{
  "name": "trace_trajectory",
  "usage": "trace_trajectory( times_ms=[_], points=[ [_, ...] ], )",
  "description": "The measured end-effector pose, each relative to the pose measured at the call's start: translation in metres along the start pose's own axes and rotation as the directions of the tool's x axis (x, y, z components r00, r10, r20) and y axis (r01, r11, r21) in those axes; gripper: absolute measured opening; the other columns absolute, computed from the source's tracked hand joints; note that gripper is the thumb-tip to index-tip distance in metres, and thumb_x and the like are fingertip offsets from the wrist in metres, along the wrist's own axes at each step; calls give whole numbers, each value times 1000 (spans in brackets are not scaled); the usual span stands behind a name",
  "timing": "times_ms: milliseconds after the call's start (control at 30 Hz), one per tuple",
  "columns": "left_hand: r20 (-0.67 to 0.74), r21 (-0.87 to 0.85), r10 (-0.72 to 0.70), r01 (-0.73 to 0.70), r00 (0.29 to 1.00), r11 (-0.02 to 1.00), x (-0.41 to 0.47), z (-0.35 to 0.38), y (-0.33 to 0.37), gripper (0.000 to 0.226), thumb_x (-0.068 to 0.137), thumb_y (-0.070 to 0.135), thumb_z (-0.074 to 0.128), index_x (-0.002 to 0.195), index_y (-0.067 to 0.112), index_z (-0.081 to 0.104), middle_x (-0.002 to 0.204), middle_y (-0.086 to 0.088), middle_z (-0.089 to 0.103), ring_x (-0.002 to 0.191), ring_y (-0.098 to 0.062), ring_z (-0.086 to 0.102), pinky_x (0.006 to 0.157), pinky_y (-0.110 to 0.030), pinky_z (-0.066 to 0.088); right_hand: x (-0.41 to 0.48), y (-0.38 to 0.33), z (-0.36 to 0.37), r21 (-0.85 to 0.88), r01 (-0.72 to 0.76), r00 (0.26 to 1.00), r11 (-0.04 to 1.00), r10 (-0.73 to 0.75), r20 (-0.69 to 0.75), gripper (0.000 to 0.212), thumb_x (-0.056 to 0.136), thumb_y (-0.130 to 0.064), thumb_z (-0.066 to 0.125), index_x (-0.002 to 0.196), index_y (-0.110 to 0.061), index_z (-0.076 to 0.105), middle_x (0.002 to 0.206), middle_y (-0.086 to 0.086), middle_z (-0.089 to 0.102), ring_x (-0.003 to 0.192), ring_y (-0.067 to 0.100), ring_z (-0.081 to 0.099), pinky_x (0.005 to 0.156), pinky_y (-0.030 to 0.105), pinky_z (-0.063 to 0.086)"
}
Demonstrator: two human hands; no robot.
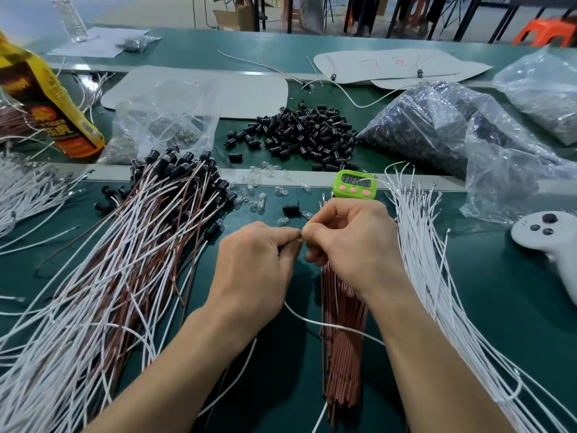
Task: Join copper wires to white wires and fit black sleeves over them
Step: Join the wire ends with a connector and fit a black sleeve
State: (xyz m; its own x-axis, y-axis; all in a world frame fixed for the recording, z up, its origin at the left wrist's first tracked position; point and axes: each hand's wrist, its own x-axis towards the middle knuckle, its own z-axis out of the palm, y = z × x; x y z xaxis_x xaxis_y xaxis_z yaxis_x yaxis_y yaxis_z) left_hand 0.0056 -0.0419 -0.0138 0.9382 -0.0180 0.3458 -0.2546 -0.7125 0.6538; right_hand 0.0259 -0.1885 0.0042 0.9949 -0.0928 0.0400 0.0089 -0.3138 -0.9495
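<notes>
Two bare forearms reach in from the near edge of the dark green tabletop (499, 292) and angle toward each other, so the hands meet near its middle. The left forearm (175, 364) comes from the lower left and the right forearm (437, 364) from the lower right, both with straight wrists. The left hand (253, 260) is back upward with curled fingers, its thumb and forefinger pinched at the tip. A thin white wire (312, 321) trails out from under its palm. The right hand (346, 242) sits just beside it, knuckles up and fingers curled under. Its thumb and forefinger touch the left fingertips. What the right fingers grip is hidden.
</notes>
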Motion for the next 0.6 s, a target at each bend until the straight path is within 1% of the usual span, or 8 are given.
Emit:
trace_trajectory(
  times_ms=[133, 233, 300, 367, 400, 467, 533, 600],
  points=[
    [-9, 33, 37, -37, 999, 999, 0, -1, -2, 14, 89, 24, 68, 80, 26, 79, 65, 2, 62, 64, -16, 57, 64, -29, 41, -1, -1, 4, 5, -2, 1000, 1000, 2, -14, 23, 81, -2, 76, 65, -19, 73, 52, 2, 69, 47, 19, 71, 46, 26, 52],
    [-26, 40, 67, -66, 997, 997, 0, 0, -2, 18, 88, 26, 64, 79, 27, 80, 64, 4, 61, 64, -14, 56, 62, -25, 38, -1, 0, 6, 17, -3, 1000, 1000, 4, -20, 25, 80, -3, 76, 66, -22, 73, 51, 2, 69, 47, 19, 70, 45, 24, 51],
    [-21, 34, 74, -73, 997, 997, 0, 1, -2, 18, 88, 24, 65, 79, 28, 80, 65, 3, 62, 65, -15, 57, 63, -26, 39, 0, 2, 6, 41, -11, 1000, 999, 12, -14, 26, 80, -3, 76, 65, -24, 73, 52, 3, 69, 48, 19, 71, 45, 23, 50],
    [-20, 11, 54, -53, 998, 999, -2, 1, -3, 15, 89, 23, 68, 80, 28, 79, 65, 3, 62, 65, -16, 57, 64, -30, 42, 0, 3, 6, 78, -19, 1000, 997, 19, -4, 27, 80, -2, 75, 64, -24, 73, 53, 4, 69, 49, 20, 71, 45, 22, 49],
    [-24, -23, 22, -23, 999, 999, -1, 1, -2, 12, 88, 25, 68, 82, 29, 78, 64, 3, 64, 64, -17, 59, 64, -32, 44, 1, 2, 6, 98, -19, 1000, 995, 19, 3, 26, 79, -1, 75, 64, -22, 73, 53, 5, 69, 50, 21, 72, 45, 22, 49],
    [-8, -161, -80, 78, 997, 984, 0, 1, 0, 12, 86, 29, 68, 89, 36, 77, 65, 2, 69, 65, -22, 64, 65, -36, 51, 1, 2, 4, 159, -17, 1000, 987, 15, 13, 26, 79, 3, 74, 63, -18, 72, 54, 7, 69, 50, 22, 71, 45, 23, 49],
    [34, -309, -174, 176, 984, 935, 3, -1, 2, 21, 87, 23, 72, 90, 43, 76, 67, 4, 74, 69, -25, 70, 64, -41, 57, 1, 2, 3, 233, -13, 1000, 972, 8, 23, 29, 79, 8, 72, 61, -15, 71, 54, 9, 68, 48, 22, 69, 45, 23, 50],
    [58, -355, -208, 215, 976, 910, 4, -2, 3, 23, 87, 20, 74, 87, 42, 78, 67, 1, 75, 72, -31, 70, 65, -48, 59, 1, 2, 4, 270, -10, 999, 963, 1, 34, 31, 79, 10, 71, 60, -13, 69, 54, 11, 67, 48, 22, 68, 44, 24, 49]
  ],
)
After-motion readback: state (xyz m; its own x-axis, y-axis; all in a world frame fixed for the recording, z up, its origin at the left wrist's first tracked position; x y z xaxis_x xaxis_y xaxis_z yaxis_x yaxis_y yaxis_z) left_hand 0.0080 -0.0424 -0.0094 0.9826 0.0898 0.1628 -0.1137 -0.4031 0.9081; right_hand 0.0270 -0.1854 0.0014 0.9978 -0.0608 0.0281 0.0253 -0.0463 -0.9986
